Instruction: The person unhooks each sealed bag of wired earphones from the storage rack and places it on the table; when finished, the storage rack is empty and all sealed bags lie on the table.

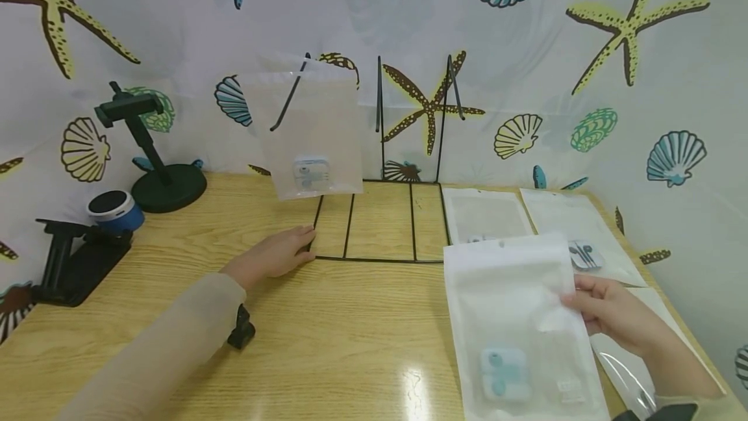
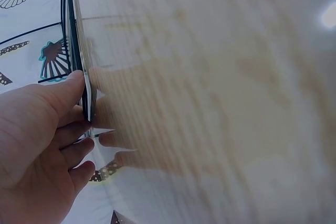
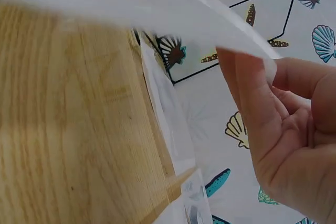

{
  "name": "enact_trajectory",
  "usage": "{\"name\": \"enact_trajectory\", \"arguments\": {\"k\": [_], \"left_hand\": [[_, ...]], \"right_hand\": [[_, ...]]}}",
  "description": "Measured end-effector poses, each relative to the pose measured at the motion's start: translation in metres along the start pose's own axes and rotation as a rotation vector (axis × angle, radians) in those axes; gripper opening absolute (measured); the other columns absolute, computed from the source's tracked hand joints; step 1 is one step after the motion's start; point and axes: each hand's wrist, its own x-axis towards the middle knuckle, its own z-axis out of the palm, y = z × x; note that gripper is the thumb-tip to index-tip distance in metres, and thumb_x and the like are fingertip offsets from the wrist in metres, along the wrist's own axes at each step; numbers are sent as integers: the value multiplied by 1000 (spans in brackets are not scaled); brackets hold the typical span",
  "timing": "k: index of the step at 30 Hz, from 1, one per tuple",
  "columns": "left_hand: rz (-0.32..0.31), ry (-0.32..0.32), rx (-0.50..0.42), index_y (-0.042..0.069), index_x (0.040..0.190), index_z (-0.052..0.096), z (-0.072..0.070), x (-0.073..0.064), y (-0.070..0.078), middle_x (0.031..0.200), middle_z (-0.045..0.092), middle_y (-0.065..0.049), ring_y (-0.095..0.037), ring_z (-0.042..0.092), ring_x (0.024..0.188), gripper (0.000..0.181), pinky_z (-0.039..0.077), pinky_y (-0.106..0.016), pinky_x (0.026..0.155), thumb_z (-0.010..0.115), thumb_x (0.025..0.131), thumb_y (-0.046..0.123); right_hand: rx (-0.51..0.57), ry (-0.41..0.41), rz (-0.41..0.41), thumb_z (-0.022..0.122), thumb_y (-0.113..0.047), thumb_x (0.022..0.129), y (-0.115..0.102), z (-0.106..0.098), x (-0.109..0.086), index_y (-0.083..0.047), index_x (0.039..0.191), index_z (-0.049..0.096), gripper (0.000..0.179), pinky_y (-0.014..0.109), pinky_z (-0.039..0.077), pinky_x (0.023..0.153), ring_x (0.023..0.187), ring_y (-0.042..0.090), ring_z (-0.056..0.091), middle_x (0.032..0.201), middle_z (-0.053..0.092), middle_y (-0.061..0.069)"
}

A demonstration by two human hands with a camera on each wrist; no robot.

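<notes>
Here at four o'clock it's the white bag (image 1: 514, 297), flat and frosted, top edge up towards twelve, little hole in that edge, a pale-blue case (image 1: 505, 374) showing through at its seven, and the right hand (image 1: 613, 314) pinches its three-o'clock side! Up at twelve, the black wire rack (image 1: 380, 260) stands upright, base flat, left hand (image 1: 277, 252) touching that base at eight. And on its eleven-o'clock prong hangs a see-through bag (image 1: 310, 122), blue shape low inside!

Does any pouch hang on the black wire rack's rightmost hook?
No, in the head view the rightmost black wire hook is bare.
</notes>
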Motion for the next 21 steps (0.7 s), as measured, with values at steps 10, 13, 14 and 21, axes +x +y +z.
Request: {"name": "enact_trajectory", "arguments": {"k": [10,13,14,21], "left_hand": [[-13,2,-5,-8,140,30,3,2,-2,144,25,-26,-40,25,131,57,25,-51,104,49,97,25],[-20,-3,-10,-7,141,29,3,2,-2,144,25,-25,-39,24,131,58,24,-50,104,48,98,26],[-20,-3,-12,-7,141,29,3,2,-2,144,25,-25,-39,24,131,58,24,-50,104,48,98,26],[-12,0,-20,-8,140,29,3,1,-3,144,25,-26,-40,24,131,57,24,-51,104,48,98,26]], "right_hand": [[-329,105,261,59,-12,91,6,0,-6,18,116,48,41,35,55,56,62,18,62,81,66,11],[-373,91,297,60,-14,90,9,-2,-8,14,110,53,35,33,54,52,55,15,59,71,62,8],[-386,85,309,61,-14,90,10,-3,-9,12,107,55,32,32,54,51,53,15,58,68,60,6],[-450,72,396,61,-13,89,14,-8,-10,6,98,57,21,31,53,49,54,16,59,65,58,5]]}}
